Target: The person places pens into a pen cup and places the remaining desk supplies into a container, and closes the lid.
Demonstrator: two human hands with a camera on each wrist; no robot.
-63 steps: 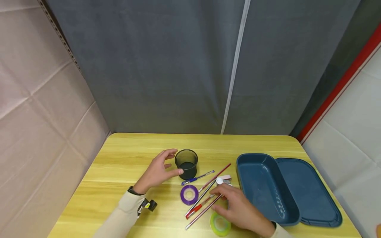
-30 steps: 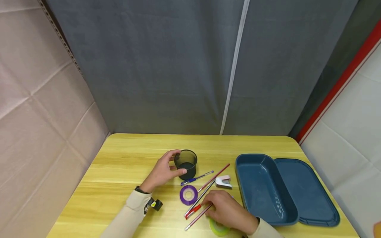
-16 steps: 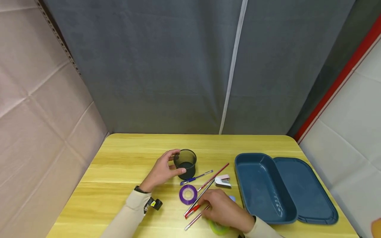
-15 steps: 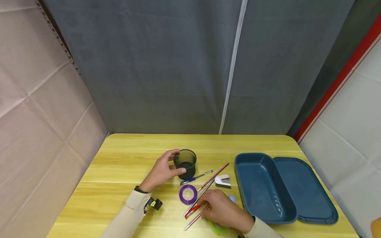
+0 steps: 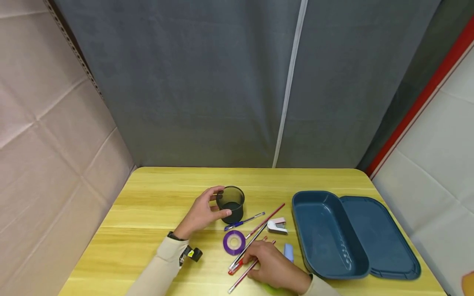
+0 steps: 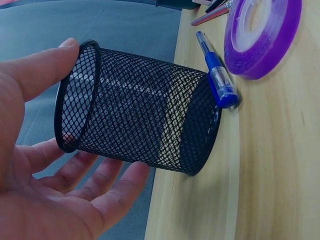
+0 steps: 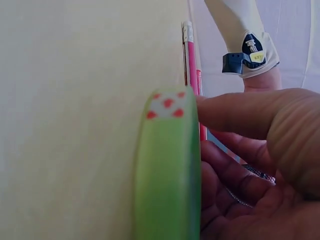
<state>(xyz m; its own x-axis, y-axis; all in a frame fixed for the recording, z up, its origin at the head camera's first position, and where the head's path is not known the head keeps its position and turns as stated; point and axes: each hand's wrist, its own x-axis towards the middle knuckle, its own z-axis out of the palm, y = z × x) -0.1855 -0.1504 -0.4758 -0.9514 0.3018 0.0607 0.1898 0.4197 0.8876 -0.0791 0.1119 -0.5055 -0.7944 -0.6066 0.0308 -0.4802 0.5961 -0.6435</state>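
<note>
Cup (image 5: 236, 209) stands upright on the tabletop (image 5: 170, 181), the left grip (image 5: 198, 214) curved around its rim, thumb and fingers well apart. The right grip (image 5: 271, 264) pinches a pencil (image 5: 242, 278), beside a red pen (image 5: 235, 267) and green tape (image 7: 167, 175). A blue pen (image 5: 234, 225) lies by the cup.

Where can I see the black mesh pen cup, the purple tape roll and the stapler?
Black mesh pen cup (image 6: 140, 110), left wrist view: middle of its mesh side wall.
Purple tape roll (image 6: 264, 61), left wrist view: its purple tape band.
Stapler (image 5: 275, 227), head view: its white body.
</note>
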